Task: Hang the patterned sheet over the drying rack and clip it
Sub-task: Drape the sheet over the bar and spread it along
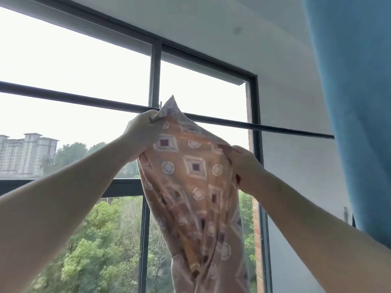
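Observation:
The patterned sheet (190,176) is orange-pink with white squares and circles. It hangs bunched from my raised hands in front of the window. My left hand (140,135) pinches its top corner, which pokes up just past the dark rod of the drying rack (264,126). Lower and to the right, my right hand (243,168) grips the sheet's right edge. The rod runs across the view from left to right, slanting down. A small clip-like shape shows on the rod just behind the corner, too hidden to be sure.
A large dark-framed window (155,77) fills the background, with trees and apartment blocks outside. A blue curtain (355,102) hangs at the right, where the rod's far end disappears behind it. White wall and ceiling lie above.

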`<state>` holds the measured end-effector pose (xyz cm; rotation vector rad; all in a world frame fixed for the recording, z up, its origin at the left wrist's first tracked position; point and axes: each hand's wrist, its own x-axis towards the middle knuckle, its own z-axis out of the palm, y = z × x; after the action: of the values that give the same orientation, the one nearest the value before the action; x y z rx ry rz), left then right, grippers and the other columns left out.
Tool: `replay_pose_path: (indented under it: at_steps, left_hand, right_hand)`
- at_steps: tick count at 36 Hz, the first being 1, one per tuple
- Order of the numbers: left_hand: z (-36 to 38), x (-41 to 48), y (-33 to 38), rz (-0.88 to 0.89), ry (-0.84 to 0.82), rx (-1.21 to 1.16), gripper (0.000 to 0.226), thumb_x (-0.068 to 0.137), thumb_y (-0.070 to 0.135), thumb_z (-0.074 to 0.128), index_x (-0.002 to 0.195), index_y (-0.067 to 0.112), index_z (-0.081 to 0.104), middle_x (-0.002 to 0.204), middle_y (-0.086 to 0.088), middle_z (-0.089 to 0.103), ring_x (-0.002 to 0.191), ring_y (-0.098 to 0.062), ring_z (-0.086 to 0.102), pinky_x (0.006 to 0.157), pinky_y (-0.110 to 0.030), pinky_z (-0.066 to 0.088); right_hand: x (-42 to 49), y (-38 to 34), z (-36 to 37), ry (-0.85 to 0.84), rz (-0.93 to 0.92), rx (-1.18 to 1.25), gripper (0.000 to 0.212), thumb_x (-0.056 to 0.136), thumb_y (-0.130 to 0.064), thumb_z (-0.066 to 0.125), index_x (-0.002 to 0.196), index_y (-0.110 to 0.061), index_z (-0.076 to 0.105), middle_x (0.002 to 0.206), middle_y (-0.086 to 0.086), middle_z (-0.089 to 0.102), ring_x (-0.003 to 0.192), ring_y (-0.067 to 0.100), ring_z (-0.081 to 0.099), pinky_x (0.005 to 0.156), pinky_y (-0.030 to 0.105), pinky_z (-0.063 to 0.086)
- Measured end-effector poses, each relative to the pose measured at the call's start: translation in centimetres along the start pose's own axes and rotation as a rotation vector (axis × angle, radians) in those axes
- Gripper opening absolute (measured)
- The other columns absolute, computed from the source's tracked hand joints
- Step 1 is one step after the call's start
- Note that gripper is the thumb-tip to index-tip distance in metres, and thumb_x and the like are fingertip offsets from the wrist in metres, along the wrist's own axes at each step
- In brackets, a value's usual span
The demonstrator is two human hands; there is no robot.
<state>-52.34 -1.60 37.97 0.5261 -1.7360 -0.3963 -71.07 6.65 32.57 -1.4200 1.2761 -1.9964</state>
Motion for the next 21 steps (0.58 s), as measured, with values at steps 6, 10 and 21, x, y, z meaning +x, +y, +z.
replay_pose_path:
  at_steps: [6,10,21]
  left_hand:
    - [-0.9,-1.4,-0.9,-0.114,-0.124,-0.292,0.028,0.089,0.041,0.053,0.082,0.015,0.062,0.068,-0.002,0.07,0.059,-0.022,0.067,0.049,-0.024,0.055]
    - [-0.2,-3.3,-0.4,-0.178,-0.543,-0.359,0.043,0.065,0.047,0.062,0.092,0.013,0.06,0.073,-0.004,0.071,0.068,-0.021,0.069,0.064,-0.03,0.059]
    - [1.3,-1.3,-1.4,-0.308,-0.255,-0.292,0.015,0.086,0.023,0.062,0.079,0.009,0.06,0.071,-0.008,0.064,0.061,-0.023,0.06,0.07,-0.036,0.053]
  right_hand:
    - [1.1,-4.1,-0.6,0.116,-0.473,-0.453,0.033,0.093,-0.031,0.054,0.089,0.001,0.063,0.075,0.015,0.058,0.067,0.021,0.051,0.06,0.035,0.042]
    - [0.8,-3.3,0.0,0.105,-0.371,-0.386,0.029,0.089,-0.035,0.06,0.073,-0.011,0.063,0.072,0.01,0.063,0.067,0.023,0.058,0.067,0.046,0.052]
    - [0.2,-2.4,-1.3,-0.064,-0.208,-0.318,0.019,0.084,-0.028,0.067,0.084,-0.011,0.058,0.076,0.011,0.063,0.059,0.023,0.06,0.054,0.029,0.052]
